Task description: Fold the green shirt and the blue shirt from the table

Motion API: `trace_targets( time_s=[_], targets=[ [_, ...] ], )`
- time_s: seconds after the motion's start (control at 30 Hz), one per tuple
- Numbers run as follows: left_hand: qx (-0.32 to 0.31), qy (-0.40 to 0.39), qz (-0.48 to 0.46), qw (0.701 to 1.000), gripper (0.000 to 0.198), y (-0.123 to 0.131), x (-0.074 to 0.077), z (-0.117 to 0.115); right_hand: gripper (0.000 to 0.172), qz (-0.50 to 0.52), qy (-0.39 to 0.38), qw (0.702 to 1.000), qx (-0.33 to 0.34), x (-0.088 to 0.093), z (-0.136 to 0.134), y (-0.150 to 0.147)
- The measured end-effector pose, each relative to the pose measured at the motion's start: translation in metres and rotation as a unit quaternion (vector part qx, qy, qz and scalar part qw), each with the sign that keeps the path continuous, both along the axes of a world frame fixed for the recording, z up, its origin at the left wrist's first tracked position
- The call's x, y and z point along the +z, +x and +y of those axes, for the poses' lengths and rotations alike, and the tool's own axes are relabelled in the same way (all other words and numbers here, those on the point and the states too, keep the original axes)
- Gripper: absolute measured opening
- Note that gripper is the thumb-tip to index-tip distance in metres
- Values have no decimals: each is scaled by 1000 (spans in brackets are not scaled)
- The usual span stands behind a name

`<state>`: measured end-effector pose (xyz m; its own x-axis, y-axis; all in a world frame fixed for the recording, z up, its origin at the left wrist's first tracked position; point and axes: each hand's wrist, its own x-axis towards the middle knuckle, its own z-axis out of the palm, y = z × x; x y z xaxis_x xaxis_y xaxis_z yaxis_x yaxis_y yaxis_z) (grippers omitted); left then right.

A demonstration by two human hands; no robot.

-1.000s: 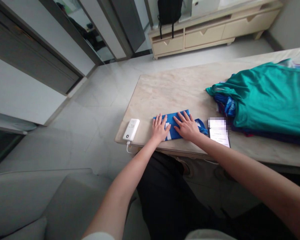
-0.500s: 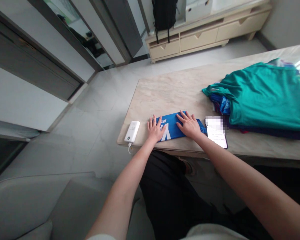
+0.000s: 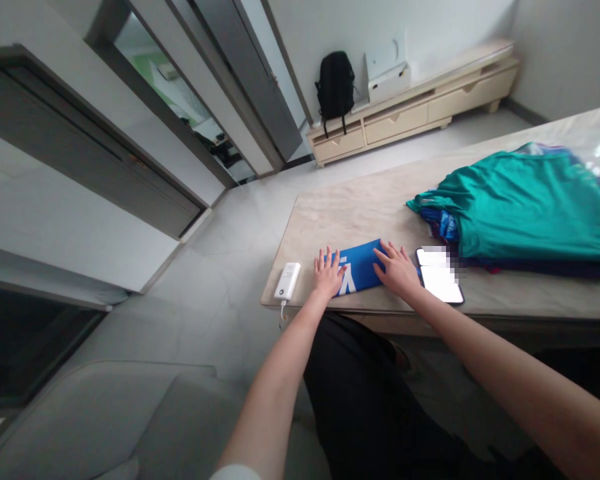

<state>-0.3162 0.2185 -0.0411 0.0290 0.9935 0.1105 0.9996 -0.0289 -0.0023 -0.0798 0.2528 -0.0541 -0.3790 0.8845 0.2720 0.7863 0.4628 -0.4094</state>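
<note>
A folded blue garment [image 3: 364, 265] with white print lies flat near the table's front edge. My left hand [image 3: 329, 272] rests on its left end, fingers spread. At the right end, my right hand [image 3: 399, 268] touches the cloth with its fingers apart and covers that edge. Just right of my right hand is a phone [image 3: 437, 283] with a lit screen, partly blurred out. A white power bank [image 3: 287, 281] with a cable lies left of my left hand.
A pile of clothes topped by a teal shirt [image 3: 525, 200] covers the right part of the marble-look table [image 3: 340, 210]. Beyond stand a low cabinet [image 3: 397, 127] and a black backpack [image 3: 335, 85]. A grey sofa [image 3: 180, 413] is at lower left.
My view has tilted up and shifted left. My right hand has slid to the garment's right end, over the loose blue cloth that stuck out there. My left hand stays on the left end.
</note>
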Motion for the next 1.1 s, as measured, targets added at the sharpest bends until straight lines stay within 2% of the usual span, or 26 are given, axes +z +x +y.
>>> trace_targets(
  time_s=[0.13, 0.2, 0.27, 0.4, 0.6, 0.87, 1.1],
  targets=[
    [-132, -35, -12, 991, 60, -6, 4, -34, 53, -13, 8, 999, 43, -7, -28, 15],
    [-150, -74, -31, 985, 57, -13, 5, -52, 56, -24, -1, 998, 61, -14, -32, 18],
    [-133, -95, -42, 986, 56, -21, 5, -65, 58, -32, -13, 997, 69, -19, -31, 19],
    [-83, -82, -49, 992, 57, -31, 4, -81, 59, -41, -26, 996, 79, -25, -27, 21],
    [-1, -46, -55, 997, 38, -28, 4, -95, 60, -56, -29, 994, 87, -27, -26, 23],
    [26, -48, -27, 998, 38, -25, 5, -104, 52, -62, -24, 994, 91, -24, -23, 20],
    [41, -50, -15, 998, 35, -17, 10, -100, 54, -90, -31, 991, 96, -16, -22, 23]
  ],
)
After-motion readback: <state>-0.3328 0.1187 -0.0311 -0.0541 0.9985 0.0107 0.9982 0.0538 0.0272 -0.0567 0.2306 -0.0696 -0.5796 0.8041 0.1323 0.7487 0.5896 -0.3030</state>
